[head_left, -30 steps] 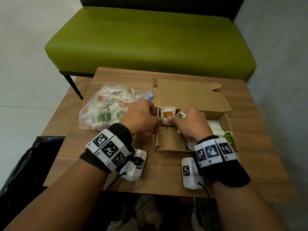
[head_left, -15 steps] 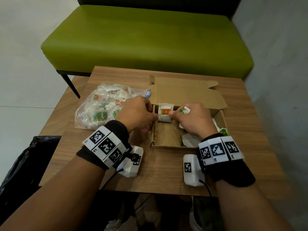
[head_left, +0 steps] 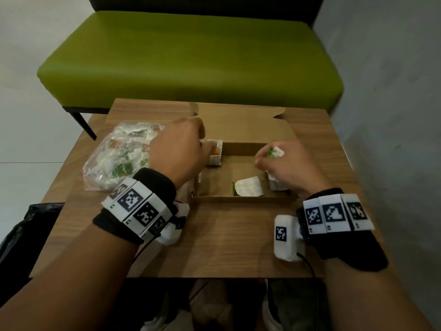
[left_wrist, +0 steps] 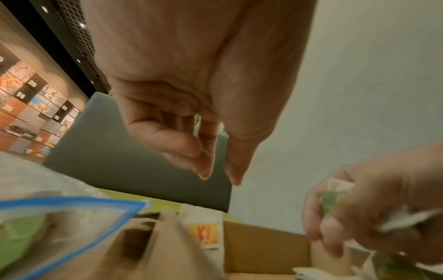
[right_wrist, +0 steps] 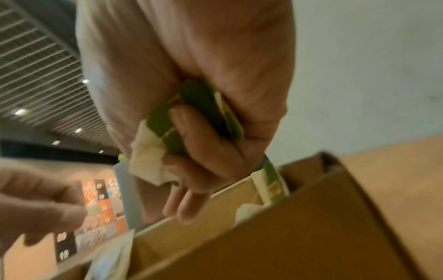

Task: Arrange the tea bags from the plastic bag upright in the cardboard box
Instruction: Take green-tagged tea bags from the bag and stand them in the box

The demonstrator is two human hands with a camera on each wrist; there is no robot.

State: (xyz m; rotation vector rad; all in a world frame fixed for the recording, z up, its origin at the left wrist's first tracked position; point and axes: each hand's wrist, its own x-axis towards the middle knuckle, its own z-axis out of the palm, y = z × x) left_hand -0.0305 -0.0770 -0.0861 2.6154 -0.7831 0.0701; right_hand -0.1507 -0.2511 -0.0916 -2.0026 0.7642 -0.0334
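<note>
- Right hand (head_left: 284, 163) clamped on green tea bags (right_wrist: 191, 115); left hand (head_left: 177, 149) loose, empty, fingertips above orange-label bag (head_left: 216, 152).
- Set next bag upright against it in cardboard box (head_left: 238, 199).

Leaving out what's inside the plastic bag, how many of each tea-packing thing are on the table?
Tea bags in box: 3
Tea bag in right hand: 1
Box: 1
Plastic bag: 1
Total: 6
</note>
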